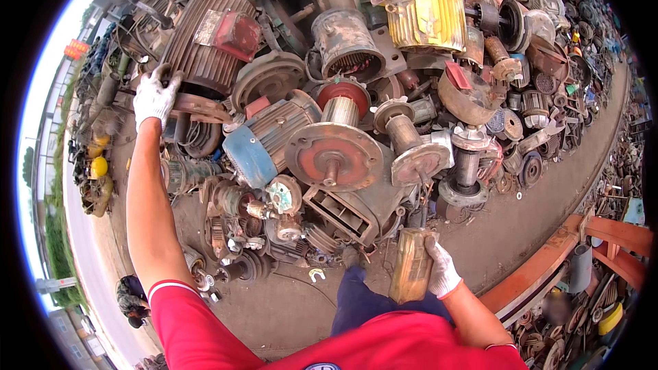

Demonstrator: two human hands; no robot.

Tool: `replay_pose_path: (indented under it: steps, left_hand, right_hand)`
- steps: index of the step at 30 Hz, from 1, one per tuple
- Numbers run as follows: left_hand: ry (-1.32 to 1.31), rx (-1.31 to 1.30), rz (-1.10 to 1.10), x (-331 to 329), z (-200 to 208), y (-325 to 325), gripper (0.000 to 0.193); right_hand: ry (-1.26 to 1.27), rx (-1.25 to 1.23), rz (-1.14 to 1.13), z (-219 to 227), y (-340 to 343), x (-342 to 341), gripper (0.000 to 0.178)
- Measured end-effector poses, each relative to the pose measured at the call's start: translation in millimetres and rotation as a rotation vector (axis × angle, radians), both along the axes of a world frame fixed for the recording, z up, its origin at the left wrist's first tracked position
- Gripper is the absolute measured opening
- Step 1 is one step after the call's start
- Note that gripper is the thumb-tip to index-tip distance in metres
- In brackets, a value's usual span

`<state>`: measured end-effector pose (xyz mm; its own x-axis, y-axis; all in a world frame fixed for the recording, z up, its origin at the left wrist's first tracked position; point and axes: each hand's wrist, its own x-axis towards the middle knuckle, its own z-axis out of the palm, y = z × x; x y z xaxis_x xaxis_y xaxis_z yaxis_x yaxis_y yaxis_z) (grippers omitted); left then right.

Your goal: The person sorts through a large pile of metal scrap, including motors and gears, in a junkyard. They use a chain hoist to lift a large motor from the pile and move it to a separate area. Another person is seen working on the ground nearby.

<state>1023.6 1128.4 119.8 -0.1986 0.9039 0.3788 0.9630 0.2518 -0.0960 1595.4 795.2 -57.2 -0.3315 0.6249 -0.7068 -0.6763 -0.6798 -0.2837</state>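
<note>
The right hand (441, 268), in a white work glove, is closed around the upper end of a rusty yellow-brown cylindrical metal part (411, 265), held upright low in the view, just in front of the person's red shirt (384, 346) and dark blue trouser leg (356, 294). Below it lies bare concrete ground (288, 308) with a small loose metal bracket (316, 275).

Beyond the held part begins a heap of scrap electric motors. Nearest are a rusty ribbed housing (340, 214) and a red-brown round flange with a central shaft (334, 156), beside a blue-capped grey motor (260, 144).

The left hand (155, 98), also gloved in white, is stretched out far to the left, fingers curled over a rusty curved metal piece (195, 105) at the foot of a large brown ribbed motor (205, 44). A yellow finned motor casing (425, 3) lies at the far top.
</note>
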Motion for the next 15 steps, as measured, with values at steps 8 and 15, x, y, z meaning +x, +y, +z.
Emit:
replay_pose_path:
  steps: [8,15]
  left_hand:
    - [0.113,-0.221,-0.08,-51.3,-20.9,-10.4,0.073]
    - [0.318,-0.213,-0.297,-43.7,-22.2,-23.6,0.068]
  right_hand:
    - [0.065,0.125,0.114,17.3,30.7,-1.2,0.071]
    - [0.011,0.145,0.074,11.6,21.6,-18.7,0.084]
